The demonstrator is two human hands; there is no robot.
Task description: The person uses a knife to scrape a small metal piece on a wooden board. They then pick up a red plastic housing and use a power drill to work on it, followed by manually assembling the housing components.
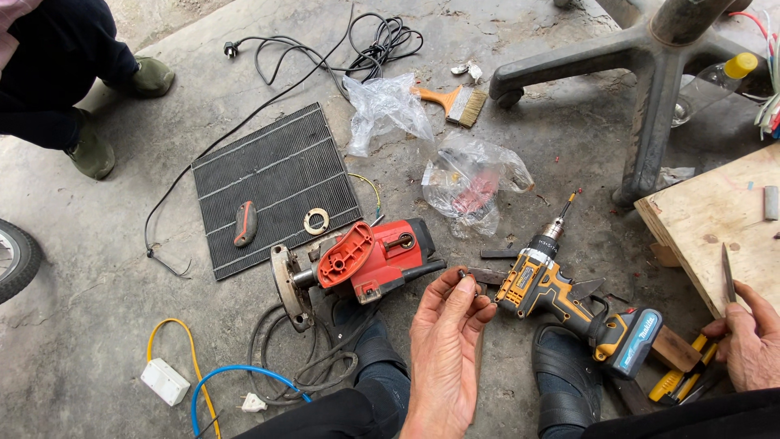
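Observation:
My left hand [445, 345] is raised palm-up over the concrete floor, fingertips pinched on a small dark screw [463, 275]. It hovers between a red power tool [357, 264] with a round metal base and a yellow-and-black cordless drill [569, 301] lying on the floor. My right hand [747, 341] rests at the right edge, fingers curled around a thin metal blade [725, 272] that stands upright against a wooden board [707, 215]. Yellow-handled pliers [678, 378] lie just below that hand.
A black ribbed grille panel [276, 179] carries a small grip piece [244, 223] and a ring [316, 220]. Clear plastic bags [467, 179], a paintbrush [455, 103], black cables [366, 45], a chair base [650, 65] and another person's legs [73, 73] surround the spot.

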